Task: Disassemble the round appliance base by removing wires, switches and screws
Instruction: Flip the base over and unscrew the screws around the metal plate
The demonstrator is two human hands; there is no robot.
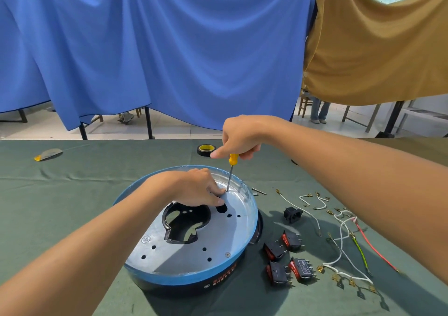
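View from a head-worn camera, looking down at a table covered in dark green cloth. A round appliance base sits in the middle near the front edge. It has a black body, a blue rim and a silver metal plate facing up, with a large irregular opening and several small holes.

The right hand grips the yellow handle of a screwdriver, fingers curled round it and forefinger stretched out along the top. The shaft runs down, tilted slightly, and its tip sits on a screw at the far side of the plate.

The left hand rests on the plate with fingers bent, fingertips just beside the screwdriver's tip (whether they pinch anything cannot be made out). A second screw sits in the plate near the front right rim.

On the cloth to the right of the base lie a black socket, four black-and-red switches in a loose cluster, and, further right, loose wires in white, red and yellow-green with brass terminals. A roll of black tape lies beyond the base. A blue curtain and a tan curtain hang behind the table.
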